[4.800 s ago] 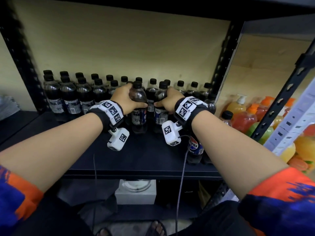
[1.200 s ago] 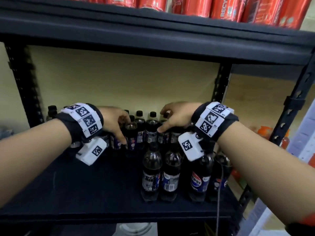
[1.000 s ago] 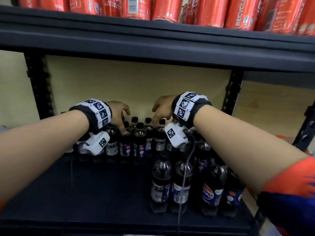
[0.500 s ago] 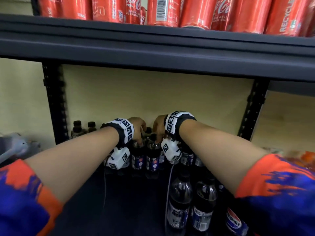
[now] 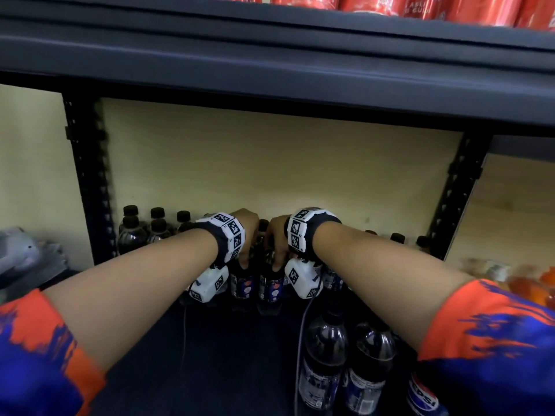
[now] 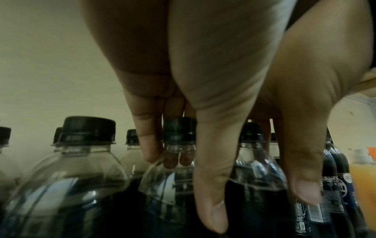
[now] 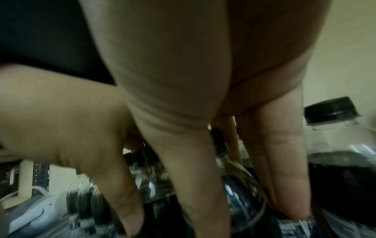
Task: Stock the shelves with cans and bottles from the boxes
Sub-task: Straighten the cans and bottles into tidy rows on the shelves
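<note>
Left hand [image 5: 247,232] is gripping one bottle [image 5: 242,280], right hand [image 5: 277,235] is gripping another [image 5: 270,285], at the shelf's [image 5: 210,355] twelve o'clock.

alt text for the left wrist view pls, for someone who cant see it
Seen from the wrist, the left hand reaches down over a row of black-capped cola bottles, fingers and thumb wrapped around the neck and shoulder of one bottle. More capped bottles stand to the left against a pale wall.

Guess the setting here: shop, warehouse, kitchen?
Probably a shop's stockroom or a mock retail aisle: black metal shelving, rows of dark cola bottles with black caps, red cans above, orange drinks in the next bay.
</note>
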A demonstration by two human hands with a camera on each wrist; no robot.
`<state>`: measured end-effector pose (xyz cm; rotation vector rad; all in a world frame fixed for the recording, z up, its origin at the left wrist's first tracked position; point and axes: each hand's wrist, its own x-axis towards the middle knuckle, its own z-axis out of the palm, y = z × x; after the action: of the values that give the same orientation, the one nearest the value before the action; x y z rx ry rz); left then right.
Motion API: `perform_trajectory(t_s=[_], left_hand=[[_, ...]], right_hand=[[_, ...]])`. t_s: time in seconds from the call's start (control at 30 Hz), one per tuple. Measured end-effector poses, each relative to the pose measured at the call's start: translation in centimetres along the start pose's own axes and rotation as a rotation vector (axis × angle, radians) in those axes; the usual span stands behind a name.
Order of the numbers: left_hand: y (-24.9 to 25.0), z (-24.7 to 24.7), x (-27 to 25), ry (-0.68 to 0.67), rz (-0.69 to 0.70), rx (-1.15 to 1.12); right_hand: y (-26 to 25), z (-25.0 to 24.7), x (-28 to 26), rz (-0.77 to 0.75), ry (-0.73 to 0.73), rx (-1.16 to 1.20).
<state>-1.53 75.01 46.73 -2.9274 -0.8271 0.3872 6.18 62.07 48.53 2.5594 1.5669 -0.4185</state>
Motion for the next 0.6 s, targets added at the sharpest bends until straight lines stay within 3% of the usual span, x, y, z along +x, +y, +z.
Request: perform_trajectory(t_s=[0.07, 0.2, 0.4, 0.6], left_hand=[[-0.3, 0.3, -0.2, 0.051, 0.01, -0.044], [1.9, -1.2, -6.6, 0.061, 0.101, -0.101], [2.1, -0.5, -7.2, 0.096, 0.127, -0.067], [3.1, -2.9, -8.3, 0.06, 0.164, -0.062]], right_hand=[[-0.5, 0.7, 0.0, 0.024, -0.037, -0.046], [-0.2, 1.4, 0.9, 0.011, -0.066, -0.043], [-0.1, 1.3, -1.1, 0.027, -0.013, 0.011], [0.3, 0.0, -1.9, 0.049, -0.032, -0.029]])
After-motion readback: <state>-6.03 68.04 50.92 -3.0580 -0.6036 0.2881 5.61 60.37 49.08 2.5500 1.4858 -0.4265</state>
